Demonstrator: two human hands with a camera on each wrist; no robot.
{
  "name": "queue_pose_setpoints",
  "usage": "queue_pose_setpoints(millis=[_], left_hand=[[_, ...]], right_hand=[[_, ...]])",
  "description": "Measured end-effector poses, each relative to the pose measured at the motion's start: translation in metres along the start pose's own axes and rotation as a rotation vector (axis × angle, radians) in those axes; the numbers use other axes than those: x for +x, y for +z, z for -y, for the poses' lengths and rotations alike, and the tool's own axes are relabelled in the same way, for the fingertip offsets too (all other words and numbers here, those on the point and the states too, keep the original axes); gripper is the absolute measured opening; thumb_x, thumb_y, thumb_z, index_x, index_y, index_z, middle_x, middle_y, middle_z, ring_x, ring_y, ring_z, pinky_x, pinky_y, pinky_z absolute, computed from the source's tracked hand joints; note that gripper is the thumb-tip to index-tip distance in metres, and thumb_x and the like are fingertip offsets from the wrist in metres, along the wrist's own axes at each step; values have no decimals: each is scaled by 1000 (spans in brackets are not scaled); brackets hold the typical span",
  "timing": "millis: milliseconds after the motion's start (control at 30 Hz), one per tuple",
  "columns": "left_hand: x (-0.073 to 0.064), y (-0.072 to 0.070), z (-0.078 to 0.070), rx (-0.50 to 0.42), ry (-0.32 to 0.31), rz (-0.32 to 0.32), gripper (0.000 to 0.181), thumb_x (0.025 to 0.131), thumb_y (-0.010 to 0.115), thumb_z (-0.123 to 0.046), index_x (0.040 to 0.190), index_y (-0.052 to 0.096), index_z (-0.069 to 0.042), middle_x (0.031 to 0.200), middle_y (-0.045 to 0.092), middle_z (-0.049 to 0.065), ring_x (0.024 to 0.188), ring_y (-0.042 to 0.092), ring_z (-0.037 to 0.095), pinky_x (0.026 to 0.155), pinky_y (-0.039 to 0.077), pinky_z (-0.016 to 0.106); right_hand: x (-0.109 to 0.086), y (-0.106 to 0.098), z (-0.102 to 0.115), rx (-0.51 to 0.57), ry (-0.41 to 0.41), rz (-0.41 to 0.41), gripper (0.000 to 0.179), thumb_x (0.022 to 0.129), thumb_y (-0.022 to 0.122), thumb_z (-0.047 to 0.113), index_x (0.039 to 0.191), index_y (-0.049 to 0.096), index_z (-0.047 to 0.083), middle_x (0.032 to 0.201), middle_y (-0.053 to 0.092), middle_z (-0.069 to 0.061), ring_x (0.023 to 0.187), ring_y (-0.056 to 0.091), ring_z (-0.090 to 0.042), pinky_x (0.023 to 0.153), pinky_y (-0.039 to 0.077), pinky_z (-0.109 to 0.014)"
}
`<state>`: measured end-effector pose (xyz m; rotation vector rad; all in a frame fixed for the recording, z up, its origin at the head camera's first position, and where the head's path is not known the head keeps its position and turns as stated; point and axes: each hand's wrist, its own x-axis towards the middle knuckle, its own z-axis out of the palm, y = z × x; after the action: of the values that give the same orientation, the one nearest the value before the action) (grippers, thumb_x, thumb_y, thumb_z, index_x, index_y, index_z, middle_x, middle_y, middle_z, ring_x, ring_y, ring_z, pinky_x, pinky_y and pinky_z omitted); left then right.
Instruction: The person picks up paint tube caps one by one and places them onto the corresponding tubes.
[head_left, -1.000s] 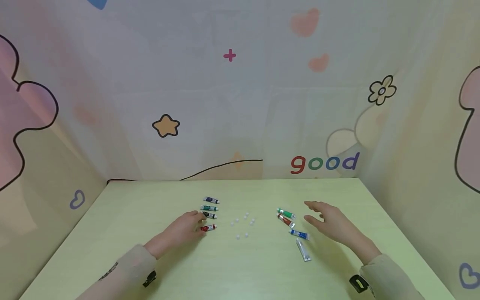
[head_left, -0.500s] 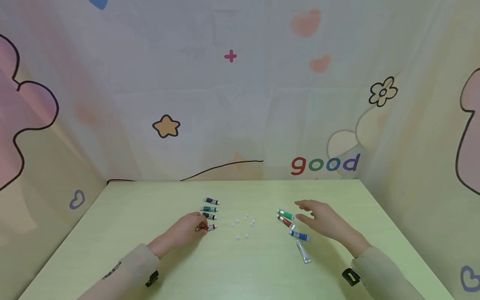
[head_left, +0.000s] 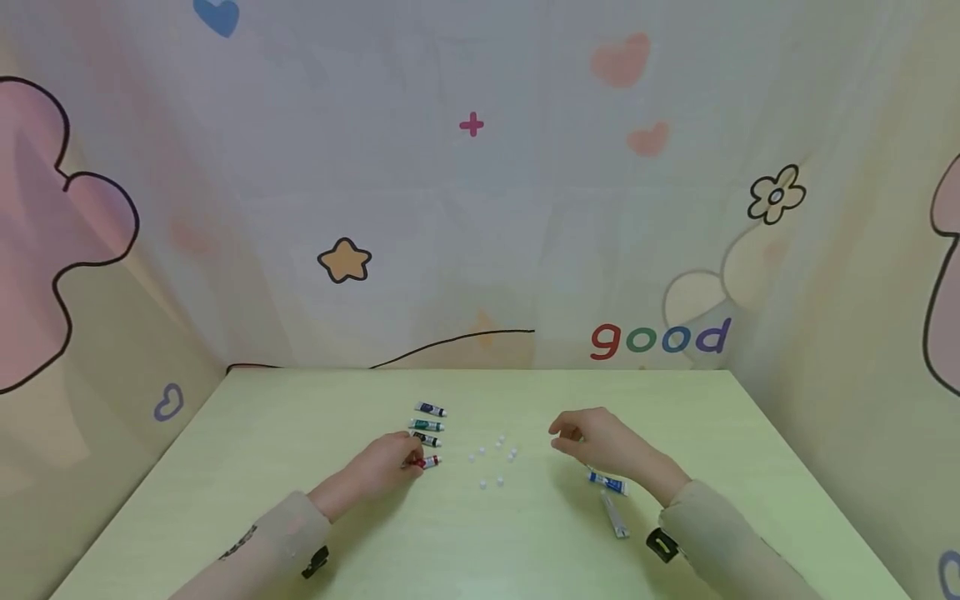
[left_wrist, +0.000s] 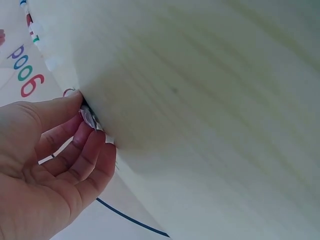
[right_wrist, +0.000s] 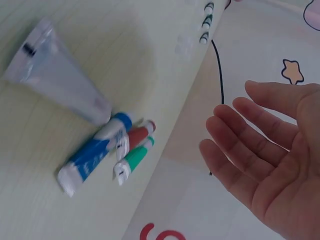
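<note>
Since the earlier frames the right hand (head_left: 600, 442) has moved inward, toward the middle of the table (head_left: 315, 408); its fingers are loosely bent, the thumb apart from them with a gap between, and it holds nothing. Meanwhile the left hand (head_left: 378, 468) has stayed at the red tube (head_left: 431, 462), thumb and fingertips pinching its end; the tube lies at the near end of the left-hand row, its capped end pointing toward the table's middle.

Beyond it in that row lie a black tube (head_left: 427, 439), a dark green tube (head_left: 427, 425) and, farthest, a dark blue tube (head_left: 431, 409); several small white pieces (head_left: 500, 481) are scattered between the hands. Below the right hand lie a bright blue tube (head_left: 606, 482) and a silver tube (head_left: 615, 515); the right wrist view also shows a brownish-red tube (right_wrist: 138, 137) and a bright green tube (right_wrist: 136, 158) side by side, which the hand hides in the head view.

Behind the table hangs a printed cloth (head_left: 420, 200), with a star (head_left: 345, 261) and the word "good" (head_left: 660, 339).
</note>
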<state>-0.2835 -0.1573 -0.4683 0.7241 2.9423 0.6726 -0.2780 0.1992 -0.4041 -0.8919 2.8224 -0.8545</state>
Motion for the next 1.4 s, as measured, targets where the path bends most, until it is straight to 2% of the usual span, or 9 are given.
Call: queue_pose_setpoints(millis=[200,500,767,933,1167,1400], left_hand=[[1,1,-3,4,-20,3,7,90,75,-6,92,69,-5,83,58,-1,75,51,14,69,49,33],[-3,-1,-4,1,-7,12,8,89,76,-4,90,68,-5,80,58,0,74,50,16,67,47,33],[-2,-1,-2,18,17,20,8,89,76,-5,90,68,-5,80,59,0,74,50,15,67,47,33],[-1,-2,-4,29,20,33,9,88,77,-6,90,68,-6,81,59,-1,74,51,15,69,48,35],[-2,-4,-3,24,8,47,11,87,78,-6,93,69,-5,83,59,0,77,52,15,74,50,38],[-5,-10,-2,-32,-13,47,11,87,77,-4,95,70,-3,85,62,1,78,55,16,75,52,39]], right_hand=[[16,18,5,-18,-29,38,17,94,71,13,108,70,2,85,66,4,70,58,-8,64,50,-25],[35,43,15,-35,-110,82,14,92,73,10,103,71,2,81,66,3,70,58,-9,67,50,-28],[47,62,20,-52,-27,169,22,90,75,15,110,70,6,85,63,3,75,57,-12,70,50,-32],[53,66,24,-68,9,201,27,89,77,15,113,69,6,82,60,3,74,54,-14,70,48,-33],[58,69,28,-69,37,205,17,89,77,16,102,71,6,79,57,2,72,51,-14,67,45,-32],[59,69,28,-86,24,231,9,93,74,19,97,72,12,80,58,4,72,52,-13,66,46,-30]])
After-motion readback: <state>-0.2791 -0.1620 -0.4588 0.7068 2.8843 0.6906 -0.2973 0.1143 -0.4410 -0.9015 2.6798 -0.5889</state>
